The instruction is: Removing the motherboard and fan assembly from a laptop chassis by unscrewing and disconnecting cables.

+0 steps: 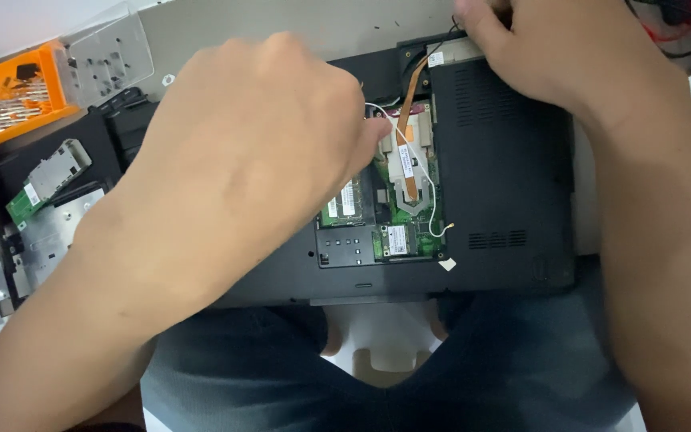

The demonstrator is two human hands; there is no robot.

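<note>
— What lies nearest the camera?

— The person's knees in dark jeans, and just beyond them the near edge of a black laptop (505, 160), lying bottom-up on the bench (281, 28). Its long axis runs left to right, and its near edge juts past the bench toward the knees.

— And the hands?

— The left hand (257, 152) sits over the laptop's left half, curled into a loose fist, its fingertips pinched together at the open bay in the laptop's middle, right by a thin white wire (421, 160). Whether it actually grips the wire, I cannot tell. The right hand (561, 48) rests at the laptop's far edge, fingers curled down on the far right corner of the bay; what they clamp on is hidden.

— What shows in the bay?

— A green circuit board (397, 210), memory modules (344, 202) on its left side, and a copper strip (411, 128) running near to far over a metal plate.

— Anything beside the laptop?

— To its left, removed black and silver covers and a small green card (45, 180). Farther off, left of the laptop's far edge, an orange bit case (13, 92) with a clear lid (109, 56).
</note>
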